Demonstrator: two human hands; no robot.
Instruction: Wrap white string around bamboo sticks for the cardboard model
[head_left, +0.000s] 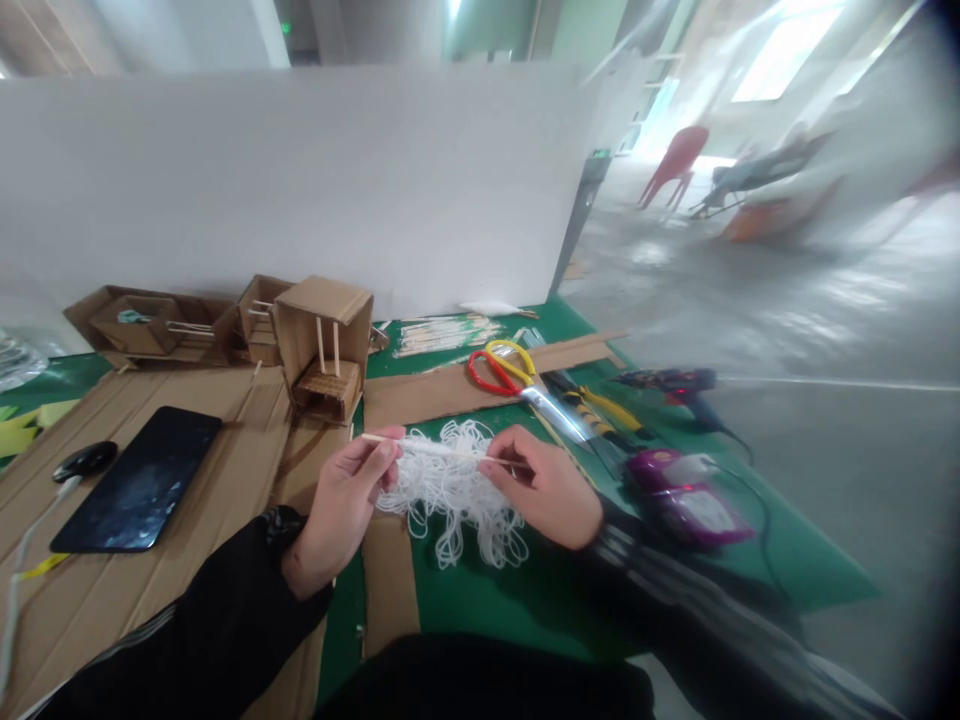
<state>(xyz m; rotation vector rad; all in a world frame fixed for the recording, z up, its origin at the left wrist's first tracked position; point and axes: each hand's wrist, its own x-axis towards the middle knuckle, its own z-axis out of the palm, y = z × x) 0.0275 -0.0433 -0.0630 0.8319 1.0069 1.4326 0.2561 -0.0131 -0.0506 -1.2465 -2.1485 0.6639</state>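
Between my hands a thin wooden stick (373,437) runs nearly level, with white string (439,451) wound along its middle. The fingers of my left hand (349,490) are closed round its left part, and the tip pokes out past them. Thumb and fingers of my right hand (547,487) pinch the stick near its right end. Under and between both hands a loose tangled heap of white string (450,505) lies on the green table top; whether the wound string still joins the heap, I cannot tell.
Red-and-yellow-handled scissors (555,412) lie on a cardboard strip (412,398) beyond my hands. Pliers (611,408), a purple device (682,500) and a hot glue gun or drill-like tool (675,385) are at right. Cardboard boxes (322,300), a tablet (142,480) and a mouse (85,461) are left.
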